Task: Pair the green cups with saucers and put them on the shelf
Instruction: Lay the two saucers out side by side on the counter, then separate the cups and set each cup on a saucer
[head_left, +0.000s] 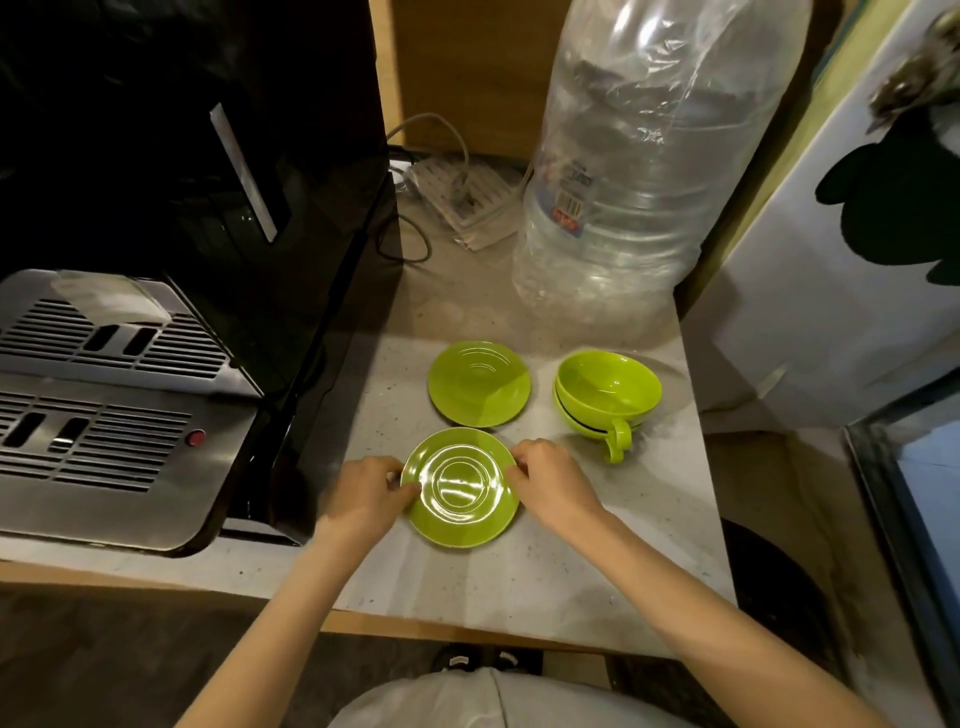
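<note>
A green saucer (460, 488) lies on the pale counter (545, 566) near its front. My left hand (366, 493) pinches its left rim and my right hand (550, 480) pinches its right rim. A second green saucer (479, 383) lies just behind it, untouched. To the right, two green cups (607, 395) sit nested one in the other, their handles pointing toward me.
A black and steel coffee machine (130, 395) fills the counter's left side. A large clear plastic water bottle (644, 171) stands behind the cups. A power strip with cables (462, 200) lies at the back. A white panel (831, 260) borders the right.
</note>
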